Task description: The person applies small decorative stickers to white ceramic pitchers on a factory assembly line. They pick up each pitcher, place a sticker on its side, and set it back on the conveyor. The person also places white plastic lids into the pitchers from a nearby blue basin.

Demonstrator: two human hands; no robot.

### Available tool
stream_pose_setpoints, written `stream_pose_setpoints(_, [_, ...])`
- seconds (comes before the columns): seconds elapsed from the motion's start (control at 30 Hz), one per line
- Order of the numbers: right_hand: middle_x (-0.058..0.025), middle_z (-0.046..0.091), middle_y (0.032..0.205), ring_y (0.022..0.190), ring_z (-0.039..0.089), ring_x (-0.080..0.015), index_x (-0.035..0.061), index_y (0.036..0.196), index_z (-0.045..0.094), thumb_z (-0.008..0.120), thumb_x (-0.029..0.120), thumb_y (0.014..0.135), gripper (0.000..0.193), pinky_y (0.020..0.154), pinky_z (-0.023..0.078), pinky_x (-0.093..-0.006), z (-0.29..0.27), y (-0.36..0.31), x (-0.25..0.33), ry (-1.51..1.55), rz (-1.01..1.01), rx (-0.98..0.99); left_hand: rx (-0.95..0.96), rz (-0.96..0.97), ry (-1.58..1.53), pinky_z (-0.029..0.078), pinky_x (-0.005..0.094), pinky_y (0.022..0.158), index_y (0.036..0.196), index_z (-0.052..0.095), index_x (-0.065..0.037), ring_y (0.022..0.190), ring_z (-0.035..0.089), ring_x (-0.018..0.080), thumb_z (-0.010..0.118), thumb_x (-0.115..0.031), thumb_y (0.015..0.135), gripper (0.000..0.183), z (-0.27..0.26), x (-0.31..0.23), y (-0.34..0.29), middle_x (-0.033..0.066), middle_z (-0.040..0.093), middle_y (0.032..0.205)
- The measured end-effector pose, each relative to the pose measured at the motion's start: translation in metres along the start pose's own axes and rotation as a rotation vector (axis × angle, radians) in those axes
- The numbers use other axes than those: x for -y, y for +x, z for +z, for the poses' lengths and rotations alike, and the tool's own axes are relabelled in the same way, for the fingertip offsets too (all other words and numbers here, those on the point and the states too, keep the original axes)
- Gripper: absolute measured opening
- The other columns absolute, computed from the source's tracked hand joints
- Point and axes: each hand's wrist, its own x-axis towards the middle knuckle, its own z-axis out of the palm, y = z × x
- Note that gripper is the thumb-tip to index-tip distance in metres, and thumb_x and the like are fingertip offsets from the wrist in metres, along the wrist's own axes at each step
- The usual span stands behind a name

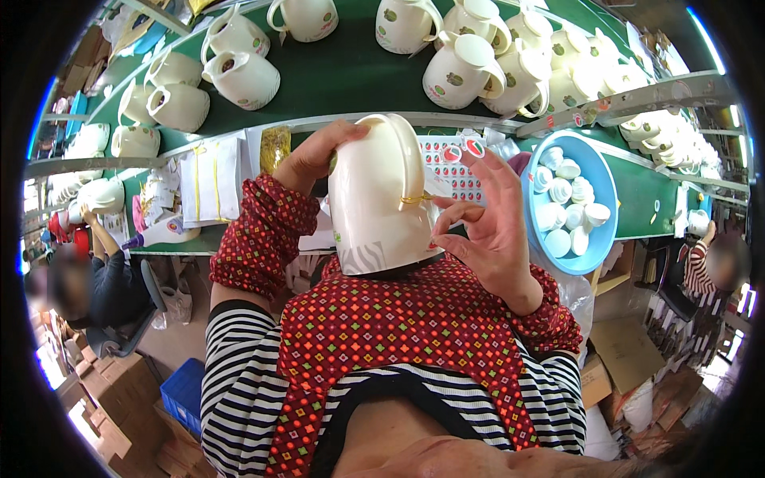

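A cream jug [374, 203] with a looped handle and a grey striped band near its base is tilted in front of my chest. My left hand [323, 151] is closed round its side at the upper left. A gold twist tie [414, 199] circles the handle. Beside the jug's right side, my right hand [498, 219] has thumb and forefinger drawn together; what lies between them is too small to tell. Its other fingers are raised, and a red and white oval sticker [475, 147] shows at a fingertip. Behind them lies a sheet of red stickers [464, 188].
A light blue basin [610, 195] of white lids [567, 217] stands at my right. Several cream jugs [458, 72] line the green bench [343, 76]. Papers [211, 183] and a bottle [171, 231] lie at left. Other people [111, 275] sit on both sides.
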Motion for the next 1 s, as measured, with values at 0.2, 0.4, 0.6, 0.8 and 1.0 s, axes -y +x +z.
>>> stream_pose_setpoints(0.2, [-0.0167, 0.031, 0.167, 0.101, 0.073, -0.0189, 0.0096, 0.168, 0.016, 0.08, -0.012, 0.084, 0.108, 0.121, 0.039, -0.0536, 0.01, 0.01, 0.016, -0.159, 0.143, 0.083, -0.061, 0.05, 0.009, 0.059, 0.0263, 0.069, 0.105, 0.078, 0.006, 0.074, 0.075, 0.0136, 0.072, -0.04, 0.098, 0.046, -0.01, 0.016, 0.004, 0.0083, 0.079, 0.089])
stream_pose_setpoints(0.4, [-0.008, 0.049, 0.146, 0.1, 0.071, -0.0133, 0.0057, 0.166, 0.02, 0.076, -0.008, 0.089, 0.096, 0.123, 0.034, -0.0572, 0.016, 0.014, 0.013, -0.183, 0.158, 0.124, -0.003, 0.044, 0.072, 0.06, 0.0289, 0.079, 0.12, 0.072, 0.006, 0.086, 0.076, 0.0175, 0.07, -0.046, 0.095, 0.058, -0.023, 0.02, 0.005, 0.0115, 0.078, 0.103])
stream_pose_setpoints(0.6, [-0.0103, 0.049, 0.145, 0.098, 0.073, -0.0145, 0.0081, 0.166, 0.024, 0.075, -0.011, 0.085, 0.098, 0.123, 0.037, -0.0541, 0.013, 0.016, 0.006, -0.276, 0.143, 0.193, -0.005, 0.092, 0.087, 0.055, 0.0269, 0.069, 0.101, 0.076, 0.003, 0.074, 0.072, 0.0139, 0.07, -0.046, 0.097, 0.05, -0.019, 0.021, 0.007, 0.0077, 0.076, 0.088])
stream_pose_setpoints(0.8, [-0.018, 0.035, 0.164, 0.1, 0.075, -0.018, 0.009, 0.165, 0.03, 0.078, -0.011, 0.082, 0.098, 0.119, 0.042, -0.0514, 0.017, 0.011, -0.007, -0.289, 0.09, 0.154, -0.067, 0.159, 0.044, 0.052, 0.0261, 0.06, 0.085, 0.079, 0.002, 0.063, 0.068, 0.0113, 0.071, -0.047, 0.098, 0.051, -0.01, 0.021, 0.003, 0.0056, 0.075, 0.075])
stream_pose_setpoints(1.0, [-0.0221, 0.03, 0.168, 0.099, 0.076, -0.0207, 0.0093, 0.164, 0.034, 0.081, -0.008, 0.083, 0.096, 0.109, 0.052, -0.0442, 0.016, 0.01, -0.02, -0.32, -0.093, 0.155, -0.087, 0.179, 0.072, 0.053, 0.0258, 0.062, 0.088, 0.079, 0.004, 0.064, 0.069, 0.0127, 0.07, -0.049, 0.096, 0.054, -0.005, 0.017, -0.005, 0.0068, 0.075, 0.077])
